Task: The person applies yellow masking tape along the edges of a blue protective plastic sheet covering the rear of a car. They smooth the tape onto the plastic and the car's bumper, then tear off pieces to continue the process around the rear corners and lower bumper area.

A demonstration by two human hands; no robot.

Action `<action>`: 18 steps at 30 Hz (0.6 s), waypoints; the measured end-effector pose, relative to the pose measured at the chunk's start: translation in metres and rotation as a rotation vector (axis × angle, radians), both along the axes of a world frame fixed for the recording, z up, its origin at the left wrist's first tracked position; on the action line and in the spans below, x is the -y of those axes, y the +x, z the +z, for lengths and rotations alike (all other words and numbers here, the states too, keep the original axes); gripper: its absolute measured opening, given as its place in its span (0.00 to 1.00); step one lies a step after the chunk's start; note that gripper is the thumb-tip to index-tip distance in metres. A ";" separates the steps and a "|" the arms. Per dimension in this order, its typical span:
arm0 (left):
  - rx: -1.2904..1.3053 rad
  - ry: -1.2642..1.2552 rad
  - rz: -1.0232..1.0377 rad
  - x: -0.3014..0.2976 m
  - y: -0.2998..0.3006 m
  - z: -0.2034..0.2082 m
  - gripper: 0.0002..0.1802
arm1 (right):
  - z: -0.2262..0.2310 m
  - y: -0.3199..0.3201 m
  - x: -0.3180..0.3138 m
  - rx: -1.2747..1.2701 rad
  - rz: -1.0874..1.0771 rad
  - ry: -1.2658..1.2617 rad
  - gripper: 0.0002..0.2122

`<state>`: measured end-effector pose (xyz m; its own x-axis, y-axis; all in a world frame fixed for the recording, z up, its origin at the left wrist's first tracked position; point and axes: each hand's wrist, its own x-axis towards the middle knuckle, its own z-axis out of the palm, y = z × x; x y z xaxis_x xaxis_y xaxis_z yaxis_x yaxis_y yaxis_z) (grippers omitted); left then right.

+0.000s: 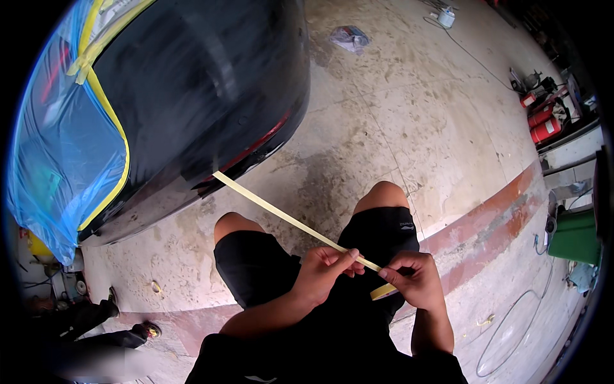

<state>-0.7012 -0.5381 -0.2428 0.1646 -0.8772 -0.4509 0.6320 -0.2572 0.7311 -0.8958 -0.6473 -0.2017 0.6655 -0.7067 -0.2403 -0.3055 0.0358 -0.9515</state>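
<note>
A pale yellow strip of masking tape [275,212] runs taut from the lower edge of a black car bumper [198,70] to my hands. My left hand [320,275] is closed, pinching the strip between thumb and fingers above my lap. Farther right, my right hand [417,280] is closed on the same tape near its roll [384,292], which hangs partly hidden under the fingers. Blue plastic film [70,147], edged with yellow tape [114,118], covers the car body left of the bumper.
A crumpled plastic bag [350,40] lies on the stained concrete floor [441,121]. Red fire extinguishers [545,125] and a green bin [574,237] stand at the right. A hose [532,333] curls at the lower right. Another person's legs [96,326] show at the lower left.
</note>
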 end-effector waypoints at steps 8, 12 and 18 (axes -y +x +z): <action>0.018 -0.007 0.013 -0.002 0.000 -0.003 0.09 | -0.004 0.001 0.000 0.006 0.006 -0.009 0.05; 0.036 -0.078 0.017 -0.001 -0.011 -0.010 0.07 | -0.003 0.003 -0.001 0.006 -0.025 0.001 0.06; -0.006 -0.106 -0.014 0.002 -0.020 -0.013 0.09 | -0.003 0.006 -0.002 0.014 -0.031 -0.027 0.06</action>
